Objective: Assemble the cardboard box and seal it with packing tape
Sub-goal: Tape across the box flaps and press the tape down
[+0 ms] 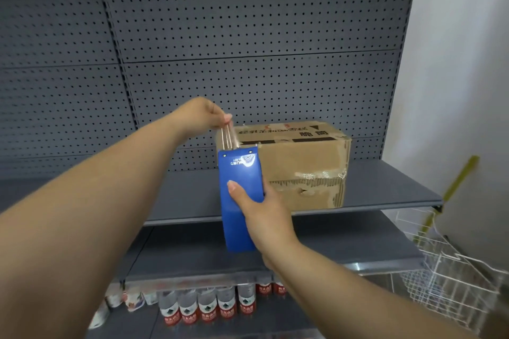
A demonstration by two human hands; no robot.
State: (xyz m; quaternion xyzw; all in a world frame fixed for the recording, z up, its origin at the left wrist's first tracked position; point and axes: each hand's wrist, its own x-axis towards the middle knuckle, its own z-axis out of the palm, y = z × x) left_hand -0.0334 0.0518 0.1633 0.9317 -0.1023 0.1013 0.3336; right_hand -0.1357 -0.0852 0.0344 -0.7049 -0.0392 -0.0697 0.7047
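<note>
The right hand (259,209) is wrapped around a flat blue plastic tape dispenser (239,201) held upright in front of the shelving, thumb laid across its glossy face, fingers hidden behind it. The left hand (205,115) is pinched shut above it, thumb and fingertips clamped on a strip of clear packing tape (228,137) that runs up taut from the dispenser's top edge. White lettering sits upside down near the top of the dispenser, too small and glared to read. Just behind the dispenser, a closed brown cardboard box (300,165) rests on a grey metal shelf (385,184); its top carries dark printed Chinese characters and a small triangle mark, blurred beyond reading, and its front shows torn paper and patches of old tape. A grey perforated back panel (248,36) rises behind the shelf. Below, on a lower level, stands a row of clear water bottles with red labels (209,307) printed in white characters and a green emblem. At the right sits a white wire basket (454,283), with a blurred yellow strip (458,179) above it
</note>
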